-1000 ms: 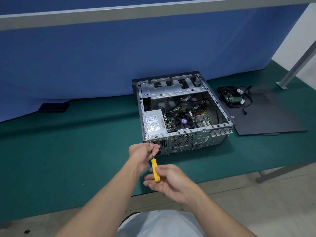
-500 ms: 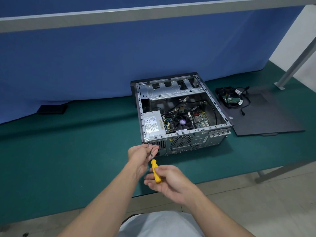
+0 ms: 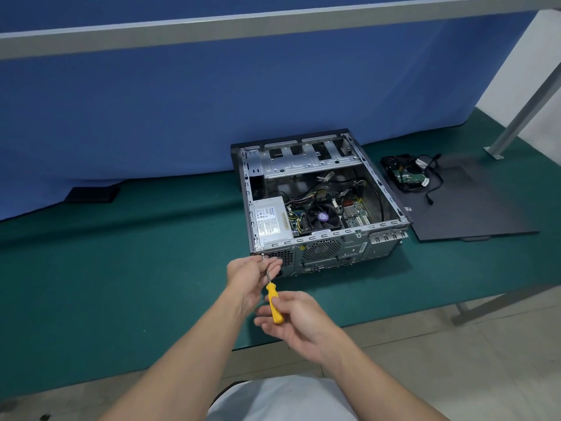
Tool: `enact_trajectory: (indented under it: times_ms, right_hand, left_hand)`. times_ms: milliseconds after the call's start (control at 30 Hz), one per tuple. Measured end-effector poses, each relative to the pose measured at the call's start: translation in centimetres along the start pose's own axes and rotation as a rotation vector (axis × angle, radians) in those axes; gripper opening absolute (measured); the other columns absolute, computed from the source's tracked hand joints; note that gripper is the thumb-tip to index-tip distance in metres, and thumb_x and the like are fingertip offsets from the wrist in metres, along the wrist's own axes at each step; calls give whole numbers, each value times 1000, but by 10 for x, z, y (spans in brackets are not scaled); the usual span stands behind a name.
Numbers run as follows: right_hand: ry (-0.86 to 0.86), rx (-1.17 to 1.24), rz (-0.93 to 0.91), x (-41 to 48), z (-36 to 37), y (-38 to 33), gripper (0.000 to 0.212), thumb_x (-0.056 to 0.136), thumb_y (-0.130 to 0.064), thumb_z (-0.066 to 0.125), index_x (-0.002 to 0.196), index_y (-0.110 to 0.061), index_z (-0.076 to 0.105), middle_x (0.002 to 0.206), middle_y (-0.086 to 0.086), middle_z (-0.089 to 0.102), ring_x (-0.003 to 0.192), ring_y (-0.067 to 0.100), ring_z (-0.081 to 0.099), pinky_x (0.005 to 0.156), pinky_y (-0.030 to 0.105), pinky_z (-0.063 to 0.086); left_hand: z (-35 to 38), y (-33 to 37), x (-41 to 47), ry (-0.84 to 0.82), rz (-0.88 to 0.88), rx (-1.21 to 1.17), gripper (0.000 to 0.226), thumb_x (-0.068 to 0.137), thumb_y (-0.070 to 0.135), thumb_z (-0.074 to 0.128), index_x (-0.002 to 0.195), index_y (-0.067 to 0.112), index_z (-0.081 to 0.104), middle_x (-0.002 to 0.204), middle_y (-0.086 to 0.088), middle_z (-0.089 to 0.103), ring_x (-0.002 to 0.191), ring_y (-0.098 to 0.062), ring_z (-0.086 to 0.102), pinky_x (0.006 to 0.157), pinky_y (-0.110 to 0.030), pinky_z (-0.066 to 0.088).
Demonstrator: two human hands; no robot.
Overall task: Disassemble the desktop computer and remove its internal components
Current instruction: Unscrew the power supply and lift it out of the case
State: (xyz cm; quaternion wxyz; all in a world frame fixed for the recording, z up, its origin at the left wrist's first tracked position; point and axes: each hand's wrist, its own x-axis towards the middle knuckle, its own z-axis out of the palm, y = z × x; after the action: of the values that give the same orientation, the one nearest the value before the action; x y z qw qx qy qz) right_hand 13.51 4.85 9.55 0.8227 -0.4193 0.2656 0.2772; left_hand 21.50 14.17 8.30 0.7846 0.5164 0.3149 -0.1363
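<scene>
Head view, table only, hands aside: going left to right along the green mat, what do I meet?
Black block by the blue screen → open computer case → hard drive with its loose cables → foot of the grey frame post. The dark side panel is left out because it overlaps the drive and the post.

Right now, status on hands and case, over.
Right hand grips yellow screwdriver handle. Left hand pinches its shaft at computer case rear corner. Nothing seen blocking.
</scene>
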Motion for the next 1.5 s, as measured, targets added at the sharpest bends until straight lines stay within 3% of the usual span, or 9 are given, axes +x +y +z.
enact_trajectory:
  times_ms: [133,200,400,500,633,833,1067,1300,1500]
  right_hand:
    - [270,-520,-218,3,10,9,7,93,-5,56,99,-6,55,74,6,64,59,21,70,66,36,60]
    - [310,-597,-260,5,10,12,7,91,-6,59,96,-9,54,72,3,65,60,20,70,69,38,60]
    - [-100,100,70,-2,0,-3,16,100,-8,45,105,5,52,85,23,60,69,31,65,62,35,56]
    - [37,-99,-33,1,2,0,15,97,0,46,110,9,51,81,20,59,62,27,67,57,28,57]
    - [302,-560,-221,6,5,11,9,90,-4,59,97,-9,54,70,3,65,61,22,71,71,38,60]
    - [-40,104,94,-1,0,-1,18,100,-10,46,100,6,55,85,23,61,68,31,67,68,37,58]
    - [299,-479,-173,9,6,12,8,91,-4,60,96,-5,54,77,10,66,63,20,71,67,33,60]
    - [-45,44,50,-1,0,-4,15,99,-4,44,106,7,52,91,26,58,69,31,67,63,34,58]
    - [273,-358,-146,8,9,6,5,93,1,55,95,-2,52,77,13,63,60,18,66,60,26,56]
  left_hand:
    - [2,-2,-2,58,52,76,20,83,-22,58,96,-6,55,85,-25,66,74,-30,71,61,-27,60]
    - [3,-3,-2,76,69,95,21,84,-22,55,94,-4,54,84,-24,66,73,-28,71,60,-26,60]
    - [3,-1,0,6,6,-9,16,91,-21,43,97,-8,51,86,-30,65,77,-35,70,63,-32,61]
    - [2,-2,-1,17,5,-1,13,89,-19,49,97,-9,54,87,-29,66,76,-34,70,61,-30,61]
    - [2,-4,-1,98,65,99,17,84,-20,58,90,-5,57,83,-23,67,76,-29,71,64,-29,61]
    - [2,-2,1,29,27,35,16,91,-20,44,97,-7,52,88,-28,66,79,-34,70,71,-34,60]
    - [-1,-4,-1,84,72,106,18,84,-20,59,93,-5,57,86,-24,68,77,-29,72,65,-29,61]
    - [0,-1,1,4,4,-8,21,91,-21,42,107,-10,50,90,-30,65,79,-35,70,69,-34,61]
    - [1,-6,0,74,67,58,17,84,-20,58,95,-7,57,83,-25,67,73,-30,72,65,-30,61]
